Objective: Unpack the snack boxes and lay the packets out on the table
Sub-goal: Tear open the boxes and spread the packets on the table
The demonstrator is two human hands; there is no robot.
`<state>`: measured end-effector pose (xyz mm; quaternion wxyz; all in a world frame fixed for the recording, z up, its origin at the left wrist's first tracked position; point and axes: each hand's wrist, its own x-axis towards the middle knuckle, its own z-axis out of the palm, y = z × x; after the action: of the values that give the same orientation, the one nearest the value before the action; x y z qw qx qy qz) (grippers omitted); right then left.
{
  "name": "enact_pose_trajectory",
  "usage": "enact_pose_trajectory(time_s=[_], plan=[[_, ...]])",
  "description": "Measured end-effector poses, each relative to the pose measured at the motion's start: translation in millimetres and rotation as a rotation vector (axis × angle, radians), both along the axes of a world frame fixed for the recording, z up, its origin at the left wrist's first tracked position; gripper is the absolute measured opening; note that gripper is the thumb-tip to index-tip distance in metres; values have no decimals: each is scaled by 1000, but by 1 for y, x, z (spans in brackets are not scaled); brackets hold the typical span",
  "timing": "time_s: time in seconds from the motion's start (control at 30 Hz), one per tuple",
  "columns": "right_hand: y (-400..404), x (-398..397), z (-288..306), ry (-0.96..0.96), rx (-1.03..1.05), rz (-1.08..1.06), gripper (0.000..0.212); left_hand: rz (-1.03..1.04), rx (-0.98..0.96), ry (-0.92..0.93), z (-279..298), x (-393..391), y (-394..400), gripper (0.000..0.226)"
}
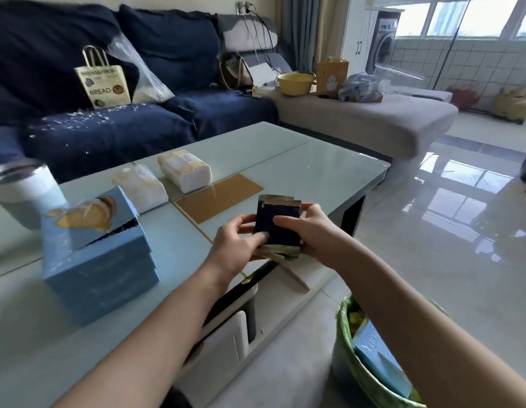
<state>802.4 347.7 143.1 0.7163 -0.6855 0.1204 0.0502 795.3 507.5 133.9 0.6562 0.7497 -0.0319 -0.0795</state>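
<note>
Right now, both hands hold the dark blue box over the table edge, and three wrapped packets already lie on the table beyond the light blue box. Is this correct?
Not quite: the head view shows two wrapped packets on the table, not three. The rest holds: the left hand and right hand hold the dark blue box over the table edge, beyond the light blue box.
</note>
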Motion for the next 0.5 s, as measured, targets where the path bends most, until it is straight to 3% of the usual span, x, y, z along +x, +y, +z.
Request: enact_pose_trajectory(time_s=[0.07, 0.1, 0.3, 0.4, 0.5], plan=[[17, 23, 10, -27, -129, 57, 26, 93, -31, 1, 1, 11, 13, 30], [27, 36, 12, -41, -204, 81, 22, 144, -34, 10, 0, 18, 19, 30], [86, 89, 3, -110, -536, 201, 64, 456, 97, 81, -9, 51, 47, 38], [105, 103, -7, -141, -622, 250, 57, 538, 276, 96, -12, 57, 58, 45], [115, 109, -13, -173, -632, 278, 46, 575, 338, 105, -15, 61, 65, 42]])
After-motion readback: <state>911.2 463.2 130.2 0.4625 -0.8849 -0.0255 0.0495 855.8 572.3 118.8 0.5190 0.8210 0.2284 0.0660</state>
